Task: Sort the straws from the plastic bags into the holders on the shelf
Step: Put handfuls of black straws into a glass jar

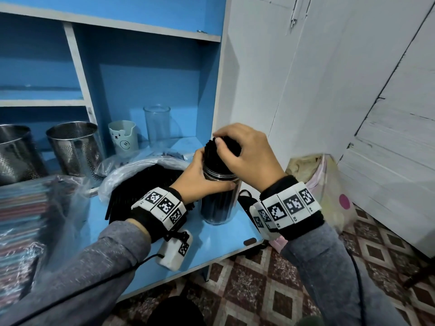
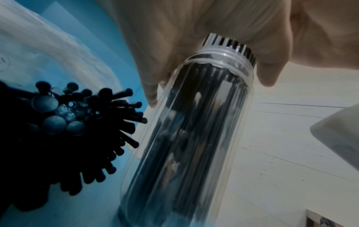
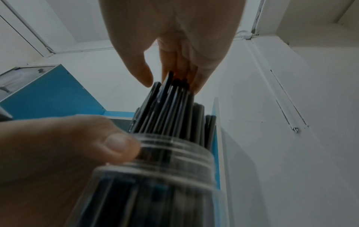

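A bundle of black straws is seated upright in a clear jar near the blue shelf's front right corner. The straw tops are enclosed by the curled right hand. The jar neck is gripped by the left hand. More black straws lie in an open plastic bag just beside the jar.

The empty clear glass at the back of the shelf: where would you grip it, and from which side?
Grip the clear glass around its straight upright wall, probably about mid-height, coming from the front. It stands upright and open-topped against the blue back panel, so the rear is blocked. The bear cup sits close on its left, and the straw bag lies in front, so reach in above that.
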The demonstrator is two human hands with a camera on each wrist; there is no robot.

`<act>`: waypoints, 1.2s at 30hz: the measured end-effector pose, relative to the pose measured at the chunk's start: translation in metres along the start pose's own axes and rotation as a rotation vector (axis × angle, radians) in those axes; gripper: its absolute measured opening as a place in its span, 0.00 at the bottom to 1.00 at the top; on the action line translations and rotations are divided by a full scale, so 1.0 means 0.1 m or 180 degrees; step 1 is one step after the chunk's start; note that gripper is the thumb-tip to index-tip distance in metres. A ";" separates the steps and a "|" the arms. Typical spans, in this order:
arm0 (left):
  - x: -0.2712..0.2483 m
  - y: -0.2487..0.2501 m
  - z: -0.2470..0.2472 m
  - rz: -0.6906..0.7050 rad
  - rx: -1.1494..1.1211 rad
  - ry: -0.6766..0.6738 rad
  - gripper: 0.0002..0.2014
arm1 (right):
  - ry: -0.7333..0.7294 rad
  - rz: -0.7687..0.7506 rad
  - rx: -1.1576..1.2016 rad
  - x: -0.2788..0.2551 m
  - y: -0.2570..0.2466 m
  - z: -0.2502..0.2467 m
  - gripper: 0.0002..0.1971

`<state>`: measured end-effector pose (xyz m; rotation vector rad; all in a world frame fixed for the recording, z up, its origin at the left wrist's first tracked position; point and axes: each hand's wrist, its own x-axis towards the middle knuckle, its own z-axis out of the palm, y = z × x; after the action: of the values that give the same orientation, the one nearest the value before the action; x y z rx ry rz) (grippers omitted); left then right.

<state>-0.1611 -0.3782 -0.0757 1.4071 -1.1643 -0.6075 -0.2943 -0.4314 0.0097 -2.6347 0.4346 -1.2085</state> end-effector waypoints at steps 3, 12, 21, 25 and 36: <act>-0.02 -0.03 -0.02 -0.0048 -0.0079 -0.0014 0.42 | -0.0171 0.0011 0.0024 -0.07 0.03 0.03 0.13; -0.07 -0.02 -0.02 0.0073 -0.0210 -0.0164 0.31 | -0.0915 0.0071 -0.0255 -0.11 0.02 0.02 0.25; -0.25 0.03 -0.69 0.0535 0.0060 0.1167 0.12 | 0.0912 -0.0727 0.0594 -0.02 -0.45 0.38 0.08; -0.36 -0.04 -1.22 0.0238 0.0581 0.1799 0.12 | 0.0260 -0.0555 0.0861 0.01 -0.65 0.78 0.02; -0.63 -0.33 -1.55 -0.0832 0.0955 0.0888 0.15 | -0.2393 0.0950 -0.0636 0.03 -0.64 1.81 0.22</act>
<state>-0.0386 -0.2601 -0.0897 1.8548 -0.8793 -0.4079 -0.1427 -0.3606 -0.0842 -2.7894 0.7755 -0.0556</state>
